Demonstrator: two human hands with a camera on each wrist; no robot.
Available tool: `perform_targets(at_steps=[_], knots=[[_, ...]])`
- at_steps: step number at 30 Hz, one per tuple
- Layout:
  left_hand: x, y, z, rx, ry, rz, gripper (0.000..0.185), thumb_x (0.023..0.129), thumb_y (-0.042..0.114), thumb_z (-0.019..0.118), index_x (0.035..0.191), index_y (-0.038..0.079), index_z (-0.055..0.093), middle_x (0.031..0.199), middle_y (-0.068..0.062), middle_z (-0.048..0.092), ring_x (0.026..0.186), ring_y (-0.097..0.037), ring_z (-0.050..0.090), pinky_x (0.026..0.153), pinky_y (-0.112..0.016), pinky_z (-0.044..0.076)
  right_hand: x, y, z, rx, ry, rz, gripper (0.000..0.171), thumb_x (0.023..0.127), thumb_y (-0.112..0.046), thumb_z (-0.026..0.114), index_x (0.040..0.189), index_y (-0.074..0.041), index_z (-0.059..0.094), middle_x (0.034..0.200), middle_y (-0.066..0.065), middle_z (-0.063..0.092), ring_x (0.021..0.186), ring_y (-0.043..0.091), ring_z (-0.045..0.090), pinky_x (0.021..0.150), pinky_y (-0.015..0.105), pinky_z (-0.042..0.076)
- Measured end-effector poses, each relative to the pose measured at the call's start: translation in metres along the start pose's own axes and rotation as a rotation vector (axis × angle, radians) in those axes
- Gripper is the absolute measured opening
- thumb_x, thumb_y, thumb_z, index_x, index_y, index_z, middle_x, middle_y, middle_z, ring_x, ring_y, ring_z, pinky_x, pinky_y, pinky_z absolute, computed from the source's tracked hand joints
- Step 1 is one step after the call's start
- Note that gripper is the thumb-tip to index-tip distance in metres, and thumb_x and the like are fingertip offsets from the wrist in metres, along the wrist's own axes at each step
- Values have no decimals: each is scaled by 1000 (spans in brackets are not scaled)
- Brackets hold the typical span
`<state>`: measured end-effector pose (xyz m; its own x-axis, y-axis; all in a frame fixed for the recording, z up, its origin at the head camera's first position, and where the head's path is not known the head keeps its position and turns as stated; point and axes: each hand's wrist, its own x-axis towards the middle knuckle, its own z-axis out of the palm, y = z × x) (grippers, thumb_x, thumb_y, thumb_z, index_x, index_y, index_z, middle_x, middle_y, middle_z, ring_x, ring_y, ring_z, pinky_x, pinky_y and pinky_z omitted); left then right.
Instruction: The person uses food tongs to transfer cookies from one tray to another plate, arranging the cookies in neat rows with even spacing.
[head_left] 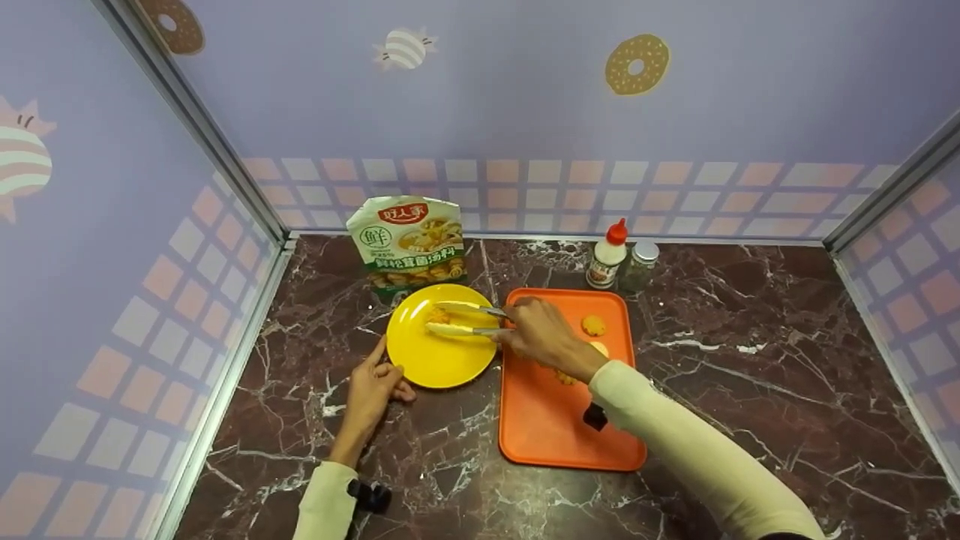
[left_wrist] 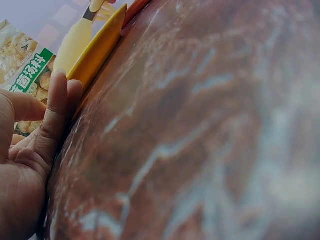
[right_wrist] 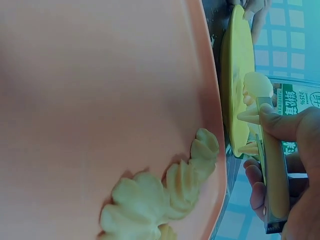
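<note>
One yellow plate [head_left: 439, 356], one orange tray [head_left: 555, 427], one tongs [head_left: 465, 319], one soup-mix packet [head_left: 407, 241], two bottles [head_left: 607, 255].

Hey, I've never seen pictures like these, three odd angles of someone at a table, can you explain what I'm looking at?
There is no machine here: a person works with bare hands and wears three cameras. The wide picture comes from the head, looking down; the two close, tilted ones come from the wrists.

On the marble table lie a yellow plate, an orange tray with small pieces of food, a soup mix packet, a red-capped bottle and a small jar.

The right hand grips tongs whose tips reach over the plate; whether they hold a piece I cannot tell. The left hand rests on the table, its fingers against the plate's edge.
</note>
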<state>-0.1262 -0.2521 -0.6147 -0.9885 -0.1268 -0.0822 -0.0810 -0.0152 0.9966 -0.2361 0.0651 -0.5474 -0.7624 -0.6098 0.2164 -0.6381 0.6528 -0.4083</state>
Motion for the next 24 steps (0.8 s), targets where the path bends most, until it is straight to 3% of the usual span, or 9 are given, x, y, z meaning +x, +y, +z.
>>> perform_targets(at_steps=[15,24], knots=[[0,-3,0,10,-5,22,75,106,-7,59,173,-1,26,78,-24,70,61,-22,74,59,-31,68,10,-5,9,-33,-1,-9,37,101,-33,84,104,3,79,72,6,58,57,14,46,50,29,39],[0,-1,0,11,4,8,75,106,-7,59,173,1,26,78,-24,69,61,-23,74,59,-32,68,15,-8,13,-37,-6,-3,40,102,-37,82,102,3,79,74,8,62,59,16,46,51,33,42]])
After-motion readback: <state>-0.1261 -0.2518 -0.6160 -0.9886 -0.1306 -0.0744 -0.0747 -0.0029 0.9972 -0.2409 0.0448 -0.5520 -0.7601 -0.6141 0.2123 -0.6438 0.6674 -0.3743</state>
